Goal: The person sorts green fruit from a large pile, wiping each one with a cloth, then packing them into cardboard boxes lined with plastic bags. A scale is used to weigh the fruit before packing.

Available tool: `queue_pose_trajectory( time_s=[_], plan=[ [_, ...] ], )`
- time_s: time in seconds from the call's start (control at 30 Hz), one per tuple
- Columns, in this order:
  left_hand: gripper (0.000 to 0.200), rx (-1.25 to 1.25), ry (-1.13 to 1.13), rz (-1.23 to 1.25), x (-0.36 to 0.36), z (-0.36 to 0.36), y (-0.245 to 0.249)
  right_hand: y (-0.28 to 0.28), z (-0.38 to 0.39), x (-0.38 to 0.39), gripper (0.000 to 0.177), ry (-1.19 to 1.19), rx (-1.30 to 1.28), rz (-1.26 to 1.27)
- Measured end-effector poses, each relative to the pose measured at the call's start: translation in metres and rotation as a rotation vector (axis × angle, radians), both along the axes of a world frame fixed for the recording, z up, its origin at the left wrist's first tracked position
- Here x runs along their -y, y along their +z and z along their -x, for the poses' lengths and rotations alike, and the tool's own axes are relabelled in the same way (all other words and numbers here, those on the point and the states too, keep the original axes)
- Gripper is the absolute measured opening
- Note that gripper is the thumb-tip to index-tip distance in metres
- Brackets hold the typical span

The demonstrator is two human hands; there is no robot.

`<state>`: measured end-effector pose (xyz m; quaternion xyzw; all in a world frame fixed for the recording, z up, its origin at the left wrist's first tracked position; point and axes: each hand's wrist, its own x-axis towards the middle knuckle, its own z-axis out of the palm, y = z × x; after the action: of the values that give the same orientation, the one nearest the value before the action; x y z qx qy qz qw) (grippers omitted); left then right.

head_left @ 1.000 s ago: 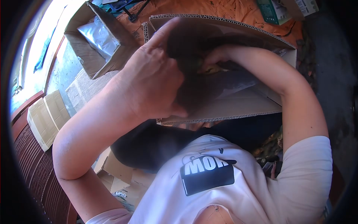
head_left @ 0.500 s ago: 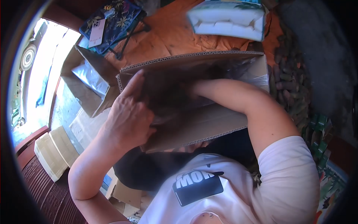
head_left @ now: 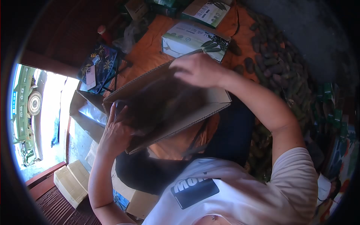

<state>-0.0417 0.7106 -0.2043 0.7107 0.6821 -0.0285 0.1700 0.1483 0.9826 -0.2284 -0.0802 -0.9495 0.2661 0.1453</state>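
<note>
An open cardboard box (head_left: 191, 122) stands tilted in front of me, its inside dark, with dark plastic film partly visible. At its left end is my left hand (head_left: 116, 131), fingers spread over the edge and wall. My right hand (head_left: 198, 69) is above the far rim near the right end, blurred, its fingers bent inward; whether they hold anything is hidden. Just beyond the box lies a white printed carton (head_left: 187, 39) with green vegetable pictures.
A second printed carton (head_left: 210, 11) lies farther back on the orange sheet (head_left: 150, 48). Many dark oblong vegetables (head_left: 277, 71) are heaped at the right. A phone (head_left: 90, 77) rests on a patterned stool (head_left: 103, 62). Another open box (head_left: 88, 112) stands left.
My right hand has come up out of the box to its far rim. The box appears turned and farther left, with my left hand still at its left end. The view has shifted.
</note>
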Motion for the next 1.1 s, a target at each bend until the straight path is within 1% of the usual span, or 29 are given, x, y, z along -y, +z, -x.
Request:
queue_pose_trajectory(
  time_s=[0.03, 0.07, 0.1, 0.13, 0.17, 0.2, 0.27, 0.3, 0.33, 0.37, 0.4, 0.43, 0.5, 0.6, 0.7, 0.73, 0.83, 0.87, 0.9, 0.97, 1.0, 1.1],
  plan=[
    [0.025, -0.006, 0.013, 0.012, 0.001, -0.001, 0.001, 0.012, -0.017, -0.019, 0.025, -0.189, -0.02, -0.038],
    [0.026, -0.015, 0.029, 0.021, 0.002, -0.005, 0.004, 0.012, -0.035, -0.044, 0.022, -0.33, -0.107, -0.006],
    [0.027, 0.006, 0.06, 0.015, 0.002, -0.009, 0.007, -0.002, -0.055, -0.075, 0.021, -0.469, -0.14, 0.006],
    [0.029, 0.026, 0.093, 0.007, 0.001, -0.013, 0.011, -0.029, -0.076, -0.11, 0.024, -0.577, -0.194, 0.121],
    [0.03, 0.046, 0.128, 0.0, 0.002, -0.016, 0.012, -0.071, -0.098, -0.15, 0.027, -0.7, -0.2, 0.15],
    [0.032, 0.031, 0.154, -0.089, 0.005, -0.017, 0.007, -0.104, -0.119, -0.177, 0.041, -0.827, -0.114, 0.296],
    [0.032, 0.054, 0.194, -0.097, -0.001, -0.026, 0.015, -0.13, -0.137, -0.188, 0.061, -1.084, 0.204, 0.571],
    [0.033, 0.06, 0.222, -0.113, -0.005, -0.029, 0.019, -0.164, -0.145, -0.196, 0.085, -1.009, 0.208, 0.665],
    [0.032, 0.09, 0.255, -0.114, -0.008, -0.029, 0.021, -0.169, -0.14, -0.193, 0.098, -0.992, 0.281, 0.876],
    [0.03, 0.12, 0.285, -0.121, -0.011, -0.029, 0.021, -0.171, -0.132, -0.186, 0.11, -0.984, 0.222, 1.092],
    [0.029, 0.157, 0.313, -0.125, -0.013, -0.03, 0.019, -0.188, -0.128, -0.194, 0.111, -0.972, 0.227, 1.211],
    [0.03, 0.13, 0.336, -0.183, -0.012, -0.031, 0.012, -0.211, -0.123, -0.205, 0.112, -0.958, 0.244, 1.334],
    [0.03, 0.08, 0.375, -0.287, -0.012, -0.032, -0.001, -0.227, -0.111, -0.217, 0.112, -1.068, 0.166, 1.39],
    [0.029, 0.068, 0.397, -0.25, -0.02, -0.036, 0.004, -0.251, -0.104, -0.231, 0.108, -0.992, 0.105, 1.54],
    [0.029, 0.054, 0.446, -0.242, -0.018, -0.036, -0.002, -0.27, -0.102, -0.229, 0.101, -0.951, 0.039, 1.65],
    [0.028, 0.053, 0.44, -0.247, -0.019, -0.035, -0.002, -0.288, -0.103, -0.236, 0.097, -0.831, 0.035, 1.74],
    [0.026, 0.056, 0.44, -0.253, -0.02, -0.036, -0.003, -0.303, -0.101, -0.24, 0.095, -0.763, 0.002, 1.814],
    [0.026, 0.054, 0.454, -0.261, -0.021, -0.037, -0.004, -0.285, -0.098, -0.236, 0.094, -0.784, -0.046, 1.799],
    [0.025, 0.05, 0.467, -0.27, -0.022, -0.038, -0.004, -0.29, -0.1, -0.239, 0.092, -0.848, -0.084, 1.769],
    [0.022, 0.121, 0.513, -0.252, -0.019, -0.038, -0.006, -0.298, -0.1, -0.245, 0.087, -0.965, -0.165, 1.7],
    [0.02, 0.151, 0.54, -0.245, -0.018, -0.037, -0.007, -0.3, -0.101, -0.248, 0.083, -0.902, -0.177, 1.699],
    [0.019, 0.136, 0.533, -0.233, -0.019, -0.036, -0.008, -0.303, -0.103, -0.252, 0.079, -0.863, -0.133, 1.724]
  ],
)
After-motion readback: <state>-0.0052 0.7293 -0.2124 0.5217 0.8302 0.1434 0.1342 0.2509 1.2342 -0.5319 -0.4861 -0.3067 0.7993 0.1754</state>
